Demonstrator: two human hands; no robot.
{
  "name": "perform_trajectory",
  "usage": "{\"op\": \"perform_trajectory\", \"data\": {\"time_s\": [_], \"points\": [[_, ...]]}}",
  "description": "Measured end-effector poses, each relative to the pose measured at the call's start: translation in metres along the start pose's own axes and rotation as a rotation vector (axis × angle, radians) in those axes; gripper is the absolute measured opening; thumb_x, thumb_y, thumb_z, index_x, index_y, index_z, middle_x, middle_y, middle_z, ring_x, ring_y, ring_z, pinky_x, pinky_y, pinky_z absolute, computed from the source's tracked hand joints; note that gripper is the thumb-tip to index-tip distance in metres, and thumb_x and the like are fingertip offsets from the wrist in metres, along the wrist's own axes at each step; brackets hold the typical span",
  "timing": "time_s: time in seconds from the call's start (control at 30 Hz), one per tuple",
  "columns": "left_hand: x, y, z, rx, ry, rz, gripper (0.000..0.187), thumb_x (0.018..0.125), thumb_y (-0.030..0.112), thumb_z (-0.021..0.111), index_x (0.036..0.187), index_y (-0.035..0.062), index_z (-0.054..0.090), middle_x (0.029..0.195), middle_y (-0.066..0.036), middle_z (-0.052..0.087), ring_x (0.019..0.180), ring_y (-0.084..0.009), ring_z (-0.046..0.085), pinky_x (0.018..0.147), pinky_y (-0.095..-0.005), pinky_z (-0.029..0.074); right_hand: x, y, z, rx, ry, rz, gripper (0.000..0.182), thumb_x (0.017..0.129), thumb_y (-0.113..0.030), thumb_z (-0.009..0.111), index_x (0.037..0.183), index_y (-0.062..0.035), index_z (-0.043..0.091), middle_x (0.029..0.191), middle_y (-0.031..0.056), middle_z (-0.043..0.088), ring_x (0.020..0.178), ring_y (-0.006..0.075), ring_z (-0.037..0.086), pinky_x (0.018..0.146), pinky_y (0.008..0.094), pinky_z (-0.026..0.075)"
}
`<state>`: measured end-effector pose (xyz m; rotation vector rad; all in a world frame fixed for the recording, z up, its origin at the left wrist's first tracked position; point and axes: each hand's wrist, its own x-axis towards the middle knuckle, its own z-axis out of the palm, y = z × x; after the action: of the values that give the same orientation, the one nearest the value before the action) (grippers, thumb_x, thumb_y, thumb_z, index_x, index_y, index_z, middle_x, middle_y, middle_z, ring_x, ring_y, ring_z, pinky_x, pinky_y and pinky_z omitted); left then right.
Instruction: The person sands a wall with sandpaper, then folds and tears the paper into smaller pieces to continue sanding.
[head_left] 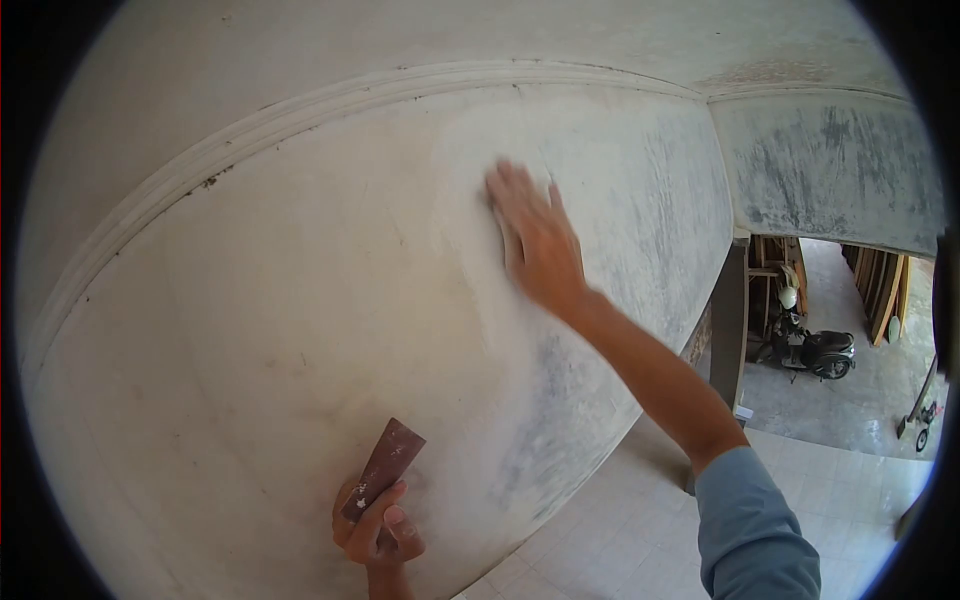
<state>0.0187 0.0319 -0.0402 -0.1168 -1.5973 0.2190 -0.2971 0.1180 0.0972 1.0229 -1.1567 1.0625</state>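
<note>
My left hand (378, 528) is closed around a folded strip of reddish-brown sandpaper (390, 458), which has white specks on its lower part and points up and to the right. It is in front of the lower part of a whitish, dusty wall (330, 270). Higher up, my right hand (538, 240) is laid against the same wall with its fingers stretched out and slightly blurred. Its palm faces the surface, so whatever may be under it is hidden. Around this hand the wall is pale and smooth, turning to grey streaks on the right.
A moulding (400, 85) runs along the top of the wall under the ceiling. Far below at the right are a tiled floor (620, 500), a pillar (729, 335), a parked motorbike (815, 350) and leaning wooden boards (880, 290). The floor lies well beneath my arms.
</note>
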Motion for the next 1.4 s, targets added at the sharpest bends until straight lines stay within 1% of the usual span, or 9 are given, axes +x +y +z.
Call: {"op": "perform_trajectory", "data": {"time_s": [0.13,0.3,0.53,0.7,0.83,0.87,1.0,1.17,1.4], "points": [[-0.005,-0.002,0.002,-0.034,0.031,-0.036,0.037,0.093,0.027,0.054,0.082,-0.0031,0.072,0.079,-0.017,0.072,0.071,-0.0293,0.068,0.062,-0.0345,0.053,0.043,0.007,0.022,0.072,0.078,0.22,0.051,0.091,0.003,0.046,0.142,0.0037,0.041,0.147,0.0272,0.043,0.136,0.043,0.041,0.115,0.0486,0.032],[-0.001,0.0,0.0,-0.027,0.029,-0.009,0.037,0.093,0.026,0.054,0.083,-0.004,0.072,0.079,-0.016,0.072,0.072,-0.029,0.068,0.062,-0.0345,0.053,-0.017,-0.027,0.005,0.253,0.015,0.018,0.048,0.09,0.004,0.042,0.138,0.0034,0.045,0.144,0.0302,0.043,0.135,0.0446,0.041,0.112,0.0484,0.036],[-0.004,0.0,0.002,-0.031,0.032,-0.04,0.037,0.093,0.027,0.053,0.084,-0.0035,0.072,0.08,-0.017,0.072,0.073,-0.0296,0.068,0.063,-0.0343,0.053,0.052,-0.005,0.018,0.261,0.045,0.243,0.053,0.091,0.005,0.041,0.144,0.004,0.039,0.147,0.0316,0.039,0.136,0.0457,0.039,0.112,0.0471,0.038],[-0.002,0.001,-0.002,-0.027,0.012,-0.021,0.037,0.094,0.026,0.053,0.084,-0.0045,0.072,0.081,-0.018,0.072,0.073,-0.0294,0.069,0.064,-0.0343,0.054,-0.038,-0.043,0.002,0.283,-0.049,-0.023,0.055,0.089,0.007,0.04,0.144,0.0051,0.039,0.151,0.0277,0.035,0.139,0.0415,0.038,0.114,0.046,0.036],[-0.003,-0.002,0.001,-0.014,0.031,-0.008,0.038,0.094,0.027,0.053,0.085,-0.0045,0.072,0.081,-0.018,0.072,0.073,-0.0296,0.069,0.064,-0.0342,0.054,0.033,0.008,0.028,0.2,0.107,-0.039,0.052,0.089,0.006,0.041,0.141,0.0039,0.041,0.148,0.0276,0.04,0.136,0.0421,0.041,0.113,0.0478,0.036],[-0.006,-0.002,0.001,-0.021,0.03,-0.021,0.038,0.094,0.027,0.053,0.085,-0.0043,0.072,0.081,-0.018,0.072,0.073,-0.0297,0.069,0.064,-0.0342,0.054,0.056,0.007,0.023,0.248,0.049,0.153,0.049,0.089,0.006,0.041,0.138,0.0046,0.043,0.146,0.0288,0.042,0.135,0.0439,0.041,0.112,0.0483,0.036],[-0.005,0.002,0.002,-0.034,0.027,-0.044,0.038,0.095,0.027,0.053,0.085,-0.0042,0.072,0.079,-0.018,0.072,0.072,-0.0304,0.069,0.064,-0.0351,0.054,0.012,-0.019,0.018,0.211,0.08,0.088,0.053,0.087,0.009,0.041,0.14,0.0046,0.043,0.144,0.03,0.044,0.135,0.046,0.041,0.111,0.0484,0.037],[-0.002,0.0,0.0,-0.049,-0.002,-0.023,0.04,0.096,0.027,0.052,0.084,-0.0059,0.072,0.077,-0.016,0.072,0.072,-0.0308,0.069,0.064,-0.0363,0.054,-0.048,-0.039,-0.012,0.152,-0.09,0.016,0.044,0.097,-0.001,0.052,0.141,-0.0029,0.049,0.15,0.0167,0.044,0.14,0.0354,0.04,0.114,0.0503,0.033],[-0.009,0.001,-0.002,0.007,0.025,-0.086,0.042,0.097,0.029,0.05,0.082,-0.0047,0.072,0.076,-0.015,0.072,0.072,-0.0296,0.069,0.064,-0.0365,0.054,0.004,-0.026,0.014,0.204,0.052,0.078,0.046,0.096,-0.002,0.05,0.141,-0.002,0.048,0.149,0.0181,0.044,0.14,0.0363,0.04,0.115,0.0539,0.029]]}}
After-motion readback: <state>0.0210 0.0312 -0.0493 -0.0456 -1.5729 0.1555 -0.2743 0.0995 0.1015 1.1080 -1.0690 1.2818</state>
